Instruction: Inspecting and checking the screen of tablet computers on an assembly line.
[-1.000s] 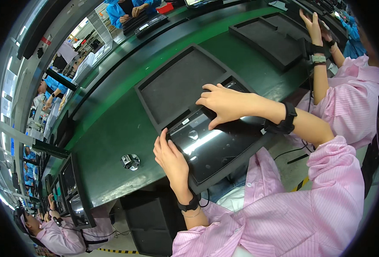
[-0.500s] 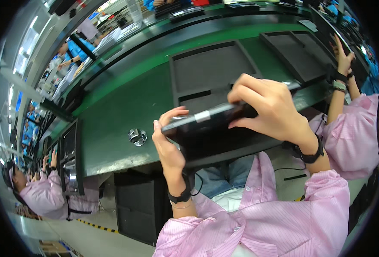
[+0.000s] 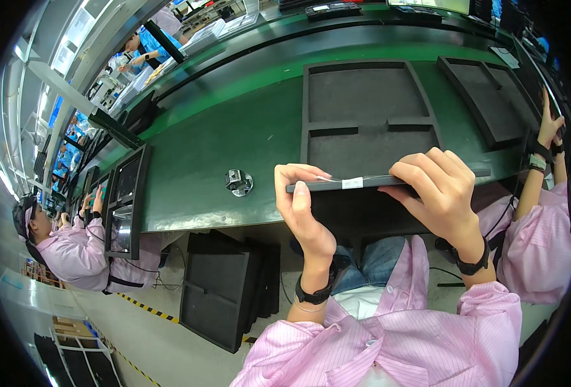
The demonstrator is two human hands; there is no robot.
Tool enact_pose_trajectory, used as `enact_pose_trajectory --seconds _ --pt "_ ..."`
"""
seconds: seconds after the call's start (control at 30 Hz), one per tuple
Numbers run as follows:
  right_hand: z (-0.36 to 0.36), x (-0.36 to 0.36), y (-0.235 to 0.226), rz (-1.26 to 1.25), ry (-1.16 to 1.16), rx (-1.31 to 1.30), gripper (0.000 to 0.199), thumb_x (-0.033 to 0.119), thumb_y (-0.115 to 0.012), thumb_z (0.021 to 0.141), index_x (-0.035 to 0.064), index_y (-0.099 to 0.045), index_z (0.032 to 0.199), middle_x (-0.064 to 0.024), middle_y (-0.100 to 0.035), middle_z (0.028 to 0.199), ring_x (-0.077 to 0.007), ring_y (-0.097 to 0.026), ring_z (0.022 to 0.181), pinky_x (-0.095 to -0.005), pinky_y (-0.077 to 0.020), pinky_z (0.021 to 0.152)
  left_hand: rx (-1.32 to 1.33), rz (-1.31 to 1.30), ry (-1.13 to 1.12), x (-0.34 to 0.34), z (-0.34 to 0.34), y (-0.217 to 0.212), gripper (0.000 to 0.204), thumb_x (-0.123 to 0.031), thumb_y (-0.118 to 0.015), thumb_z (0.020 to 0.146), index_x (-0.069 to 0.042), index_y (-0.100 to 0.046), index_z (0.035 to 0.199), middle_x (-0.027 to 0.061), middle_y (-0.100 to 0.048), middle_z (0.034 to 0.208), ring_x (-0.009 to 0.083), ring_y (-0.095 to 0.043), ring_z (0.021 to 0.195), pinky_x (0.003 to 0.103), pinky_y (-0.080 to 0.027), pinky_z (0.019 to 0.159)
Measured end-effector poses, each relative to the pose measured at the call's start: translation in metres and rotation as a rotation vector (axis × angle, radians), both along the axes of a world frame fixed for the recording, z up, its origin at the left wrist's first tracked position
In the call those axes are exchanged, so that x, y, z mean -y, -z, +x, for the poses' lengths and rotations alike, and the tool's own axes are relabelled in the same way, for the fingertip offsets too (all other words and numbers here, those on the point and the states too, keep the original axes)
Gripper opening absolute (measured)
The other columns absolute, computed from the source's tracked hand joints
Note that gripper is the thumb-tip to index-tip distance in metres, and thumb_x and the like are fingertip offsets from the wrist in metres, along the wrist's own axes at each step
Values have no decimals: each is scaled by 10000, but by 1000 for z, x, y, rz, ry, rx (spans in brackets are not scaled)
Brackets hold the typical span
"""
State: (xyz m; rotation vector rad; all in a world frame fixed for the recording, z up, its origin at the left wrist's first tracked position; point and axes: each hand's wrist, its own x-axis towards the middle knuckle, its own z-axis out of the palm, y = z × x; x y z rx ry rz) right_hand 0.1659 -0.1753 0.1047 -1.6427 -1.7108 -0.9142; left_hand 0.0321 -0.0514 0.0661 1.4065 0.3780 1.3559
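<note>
A thin, flat dark panel [image 3: 377, 182] is held nearly edge-on above the front edge of the green workbench [image 3: 188, 168]. A small white label sits on its narrow side. My left hand [image 3: 306, 216] grips the panel's left end, thumb and fingers closed round the edge. Toward the right part of the same edge, my right hand [image 3: 439, 193] pinches it between thumb and curled fingers. The panel's broad faces are barely visible, so I cannot tell its exact kind. Just beyond it lies a black foam tray [image 3: 366, 90] with recessed compartments.
A small shiny metal fixture [image 3: 239, 182] stands on the bench left of my hands. Another black tray [image 3: 485, 97] lies at the right. Stacked black trays [image 3: 211, 297] stand on the floor below. Co-workers in pink sit left [image 3: 79, 248] and right [image 3: 537, 251].
The panel has turned from a slanted pose with a dark face showing to level and edge-on. Both hands keep hold of it. The whole view has shifted, with the bench things appearing farther right.
</note>
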Motion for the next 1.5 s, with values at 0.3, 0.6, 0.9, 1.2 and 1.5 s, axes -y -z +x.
enact_pose_trajectory --seconds 0.3,0.6,0.9,1.2,1.5 --pt "4 -7 4 11 -13 32 315 178 -750 604 105 -630 886 21 -595 779 -137 -503 604 -281 -352 510 73 -77 -31 -2 9 4 246 -292 -354 902 -61 -409 840 102 -510 815 175 -492 800 299 -367 779" --pt "2 -7 4 6 1 40 293 175 -745 616 103 -632 877 24 -592 772 -129 -499 598 -277 -346 506 102 -102 -10 -2 7 5 226 -248 -400 874 -24 -422 857 119 -509 843 171 -492 788 298 -393 768" --pt "7 -11 0 15 1 33 282 183 -742 631 107 -632 880 26 -592 775 -127 -503 602 -274 -346 509 93 -87 -27 -6 11 2 226 -245 -400 870 -21 -427 855 123 -511 845 171 -495 790 297 -388 765" --pt "4 -9 3 0 7 31 289 199 -740 638 110 -633 891 24 -594 780 -130 -511 609 -278 -353 520 65 -50 -36 -6 9 6 246 -294 -355 904 -61 -405 845 109 -505 812 182 -488 795 303 -371 778" --pt "3 -8 3 4 15 32 291 205 -740 644 110 -631 896 22 -593 779 -130 -514 610 -279 -355 524 70 -59 -19 -5 8 6 254 -308 -369 881 -58 -411 865 110 -508 829 188 -496 811 308 -373 785"
